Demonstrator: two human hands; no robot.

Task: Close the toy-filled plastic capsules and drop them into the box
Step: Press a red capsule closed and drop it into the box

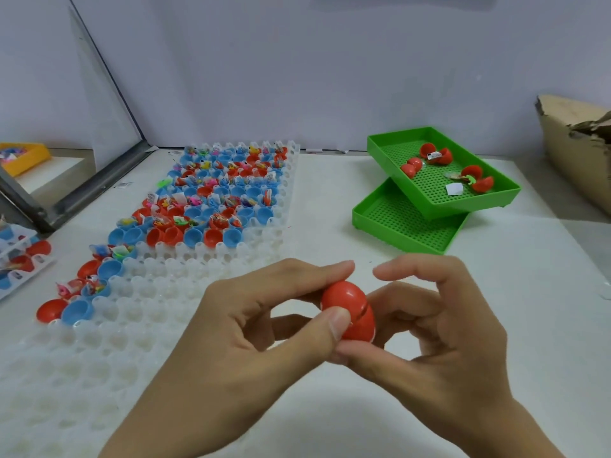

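White tabletop, red capsule in both hands' pinching grip, tray edges well apart.

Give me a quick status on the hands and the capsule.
Both hands: left, right, pinching red capsule, halves together. Cardboard box far right. Nothing in the way.
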